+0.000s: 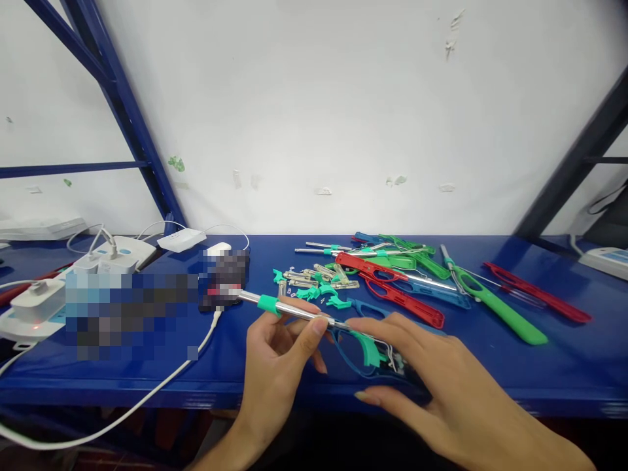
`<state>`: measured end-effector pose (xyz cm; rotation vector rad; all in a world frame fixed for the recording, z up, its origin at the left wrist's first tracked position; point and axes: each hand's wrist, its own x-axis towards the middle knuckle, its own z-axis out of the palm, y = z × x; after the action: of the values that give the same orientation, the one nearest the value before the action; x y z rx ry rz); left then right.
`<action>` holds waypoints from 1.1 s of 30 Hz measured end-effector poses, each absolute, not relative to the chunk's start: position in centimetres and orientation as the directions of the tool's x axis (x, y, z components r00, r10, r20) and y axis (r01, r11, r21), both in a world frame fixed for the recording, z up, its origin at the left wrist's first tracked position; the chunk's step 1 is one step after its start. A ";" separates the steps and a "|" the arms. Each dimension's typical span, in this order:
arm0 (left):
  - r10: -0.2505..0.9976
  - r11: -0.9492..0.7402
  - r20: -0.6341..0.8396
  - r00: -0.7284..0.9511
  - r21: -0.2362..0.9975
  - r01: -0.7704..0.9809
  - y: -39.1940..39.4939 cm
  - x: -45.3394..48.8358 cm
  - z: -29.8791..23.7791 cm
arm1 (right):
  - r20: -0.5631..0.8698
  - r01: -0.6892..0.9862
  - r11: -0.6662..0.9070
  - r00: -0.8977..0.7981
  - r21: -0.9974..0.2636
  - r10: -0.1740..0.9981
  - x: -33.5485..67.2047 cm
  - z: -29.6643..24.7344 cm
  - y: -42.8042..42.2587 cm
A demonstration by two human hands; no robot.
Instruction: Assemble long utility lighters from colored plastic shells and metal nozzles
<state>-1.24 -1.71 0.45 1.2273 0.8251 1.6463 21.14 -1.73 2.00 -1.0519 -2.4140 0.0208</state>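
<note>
My left hand [279, 356] pinches a thin metal tube [294, 310] that carries a teal collar, thumb and fingers closed on it near the blue plastic lighter shell [366, 366]. The tube points left and slightly up. My right hand [432, 379] lies over the rear of that blue shell, fingers pressed on it; a teal trigger piece [367, 347] sits inside the shell. Both hands are at the front edge of the blue shelf [564, 373].
A heap of red, green and blue lighter shells [402, 275], metal tubes and teal small parts [314, 278] lies behind the hands. White power strips and chargers [110, 255] with cables stand left. Blue rack struts rise at both sides against a white wall.
</note>
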 end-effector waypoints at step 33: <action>0.916 -0.401 0.386 -0.111 0.875 -0.272 -1.8 -1.4 0.5 | 0.695 0.578 0.816 -0.582 -0.012 0.422 21.7 1.3 -0.8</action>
<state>-1.36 -1.84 0.51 1.2387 0.7999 1.6672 21.68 -0.84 1.31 -0.7300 -2.2767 -0.2800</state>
